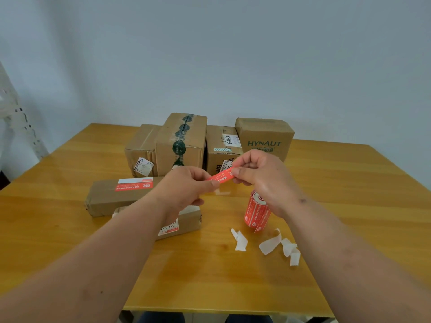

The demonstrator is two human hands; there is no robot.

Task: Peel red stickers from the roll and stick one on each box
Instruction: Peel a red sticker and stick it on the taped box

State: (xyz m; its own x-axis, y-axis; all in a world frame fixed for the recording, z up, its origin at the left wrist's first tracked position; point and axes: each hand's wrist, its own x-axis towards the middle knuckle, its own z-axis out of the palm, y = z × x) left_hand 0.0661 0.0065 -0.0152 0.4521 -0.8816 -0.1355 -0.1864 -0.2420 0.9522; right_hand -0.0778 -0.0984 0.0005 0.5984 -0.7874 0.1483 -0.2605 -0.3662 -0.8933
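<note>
A red sticker [222, 177] is stretched between my two hands above the table's middle. My left hand [186, 190] pinches its left end and my right hand [261, 180] pinches its right end. The red sticker roll [256, 212] stands on the table under my right hand. A long flat box [109, 197] at left carries a red sticker [134, 185] on top. A smaller box [184, 223] lies partly hidden under my left forearm. Behind stand a taped box [180, 145], a left box [137, 152], a BAHA box [221, 148] and a HYNAUT box [264, 138].
Several white backing strips [268, 244] lie curled on the wooden table [349, 206] in front of the roll. A pale wall rises behind the boxes. A white perforated rack [21, 122] stands at far left.
</note>
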